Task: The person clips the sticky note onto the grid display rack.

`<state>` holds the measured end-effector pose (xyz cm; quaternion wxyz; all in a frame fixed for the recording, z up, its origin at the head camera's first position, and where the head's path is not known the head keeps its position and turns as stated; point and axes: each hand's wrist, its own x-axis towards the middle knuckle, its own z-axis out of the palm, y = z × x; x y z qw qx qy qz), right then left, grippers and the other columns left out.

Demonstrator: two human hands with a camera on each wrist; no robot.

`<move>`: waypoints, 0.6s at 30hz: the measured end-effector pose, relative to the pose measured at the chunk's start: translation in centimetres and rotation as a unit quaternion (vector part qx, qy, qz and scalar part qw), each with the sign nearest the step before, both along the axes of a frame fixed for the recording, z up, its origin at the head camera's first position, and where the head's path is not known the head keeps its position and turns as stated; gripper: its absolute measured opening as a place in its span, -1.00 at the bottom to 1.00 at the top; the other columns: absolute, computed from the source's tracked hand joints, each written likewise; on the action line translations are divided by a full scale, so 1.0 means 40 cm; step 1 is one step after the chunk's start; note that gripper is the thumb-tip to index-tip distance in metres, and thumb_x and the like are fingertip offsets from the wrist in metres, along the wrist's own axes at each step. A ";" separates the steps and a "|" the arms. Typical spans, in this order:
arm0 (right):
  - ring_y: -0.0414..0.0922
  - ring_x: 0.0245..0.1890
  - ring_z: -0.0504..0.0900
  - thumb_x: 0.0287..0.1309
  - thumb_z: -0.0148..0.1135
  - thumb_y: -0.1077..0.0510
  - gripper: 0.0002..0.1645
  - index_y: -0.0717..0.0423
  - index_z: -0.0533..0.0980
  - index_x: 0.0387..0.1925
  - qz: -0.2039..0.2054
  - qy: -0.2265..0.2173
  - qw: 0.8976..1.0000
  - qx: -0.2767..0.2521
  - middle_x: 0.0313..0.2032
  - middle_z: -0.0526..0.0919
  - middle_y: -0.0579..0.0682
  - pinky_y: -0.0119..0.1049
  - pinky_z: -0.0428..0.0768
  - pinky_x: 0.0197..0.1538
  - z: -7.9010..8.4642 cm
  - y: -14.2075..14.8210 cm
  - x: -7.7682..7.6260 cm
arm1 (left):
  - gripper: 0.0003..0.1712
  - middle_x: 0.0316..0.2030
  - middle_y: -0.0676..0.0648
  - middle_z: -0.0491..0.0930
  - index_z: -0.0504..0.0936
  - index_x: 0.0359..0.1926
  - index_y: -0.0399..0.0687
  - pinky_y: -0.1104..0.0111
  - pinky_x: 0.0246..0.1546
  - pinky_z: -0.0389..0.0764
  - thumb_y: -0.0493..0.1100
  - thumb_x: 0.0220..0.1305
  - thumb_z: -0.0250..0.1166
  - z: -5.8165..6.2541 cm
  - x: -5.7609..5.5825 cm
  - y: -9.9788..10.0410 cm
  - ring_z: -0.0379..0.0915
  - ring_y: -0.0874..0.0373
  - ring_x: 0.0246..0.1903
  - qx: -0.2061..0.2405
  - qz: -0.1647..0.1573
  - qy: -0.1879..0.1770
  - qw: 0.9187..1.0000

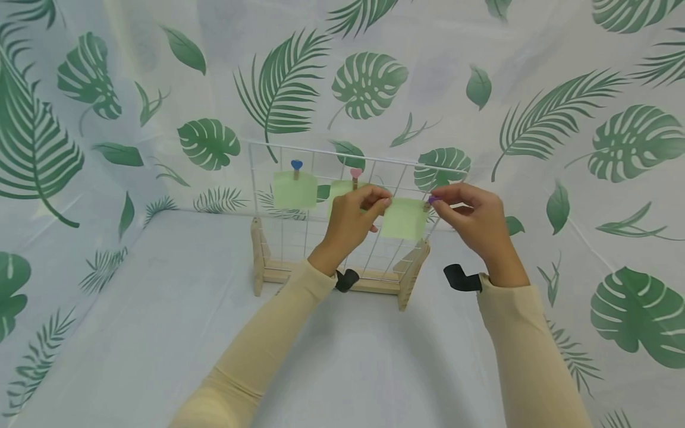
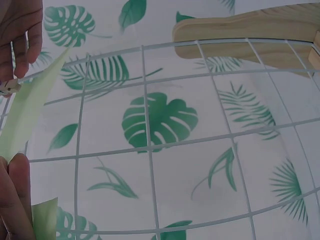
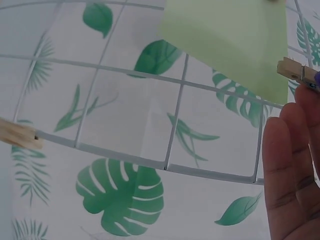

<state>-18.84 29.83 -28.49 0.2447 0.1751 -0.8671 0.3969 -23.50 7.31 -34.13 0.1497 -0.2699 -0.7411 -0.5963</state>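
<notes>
My left hand pinches the left edge of a pale green paper note, which is held in front of a white wire grid. At the note's right edge, my right hand pinches a small wooden clothespin with a purple top. In the right wrist view its wooden tip lies at the note's edge; whether it grips the paper cannot be told. A second green note hangs at the grid's left under a clothespin with a blue heart. Another note, partly behind my left hand, has a pink-heart clothespin.
The grid stands upright in a wooden base with a left foot and a right foot. It rests on a white surface. Behind it hangs a leaf-patterned sheet. Black wrist mounts stick out at both cuffs.
</notes>
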 end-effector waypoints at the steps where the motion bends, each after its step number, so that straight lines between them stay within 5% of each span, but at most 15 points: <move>1: -0.51 -0.22 0.65 0.34 0.40 0.41 -0.84 0.41 0.73 -0.07 -0.001 0.000 1.000 0.000 -0.18 0.80 0.05 -0.69 0.61 -0.11 0.001 0.000 -0.001 | -0.84 -0.23 -0.15 0.79 0.77 0.01 -0.25 0.46 -0.46 0.73 -0.25 0.54 0.37 0.001 0.000 0.002 0.71 0.06 -0.30 0.002 0.002 0.000 1.000; 6: -0.54 -0.22 0.62 0.37 0.38 0.39 -0.82 0.42 0.72 -0.05 -0.007 -0.002 1.000 0.009 -0.11 0.79 0.31 -0.72 0.58 -0.10 0.003 0.000 -0.007 | -0.83 -0.23 -0.15 0.80 0.77 0.01 -0.25 0.45 -0.46 0.74 -0.25 0.53 0.38 0.001 -0.004 0.010 0.71 0.07 -0.31 0.013 0.013 0.001 1.000; 18: -0.48 -0.22 0.58 0.39 0.36 0.38 -0.82 0.39 0.73 -0.04 -0.018 -0.001 1.000 0.018 -0.07 0.80 0.29 -0.73 0.56 -0.08 0.016 -0.001 -0.015 | -0.85 -0.24 -0.15 0.81 0.77 -0.03 -0.25 0.49 -0.48 0.71 -0.24 0.51 0.40 0.005 -0.006 0.023 0.74 0.03 -0.31 0.013 0.036 0.006 0.999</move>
